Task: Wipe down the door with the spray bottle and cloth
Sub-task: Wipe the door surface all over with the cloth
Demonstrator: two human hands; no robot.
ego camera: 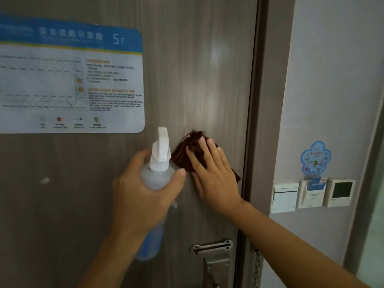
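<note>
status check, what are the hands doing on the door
Left hand grips spray bottle. Right hand flat, pressing brown cloth on door. Evacuation sign upper left, latch plate below.

the left hand (143, 190) is raised with fingers and thumb curled in a grip, forearm rising from below. the right hand (214, 173) lies flat with straight, spread fingers, its forearm reaching in from the lower right.
</note>
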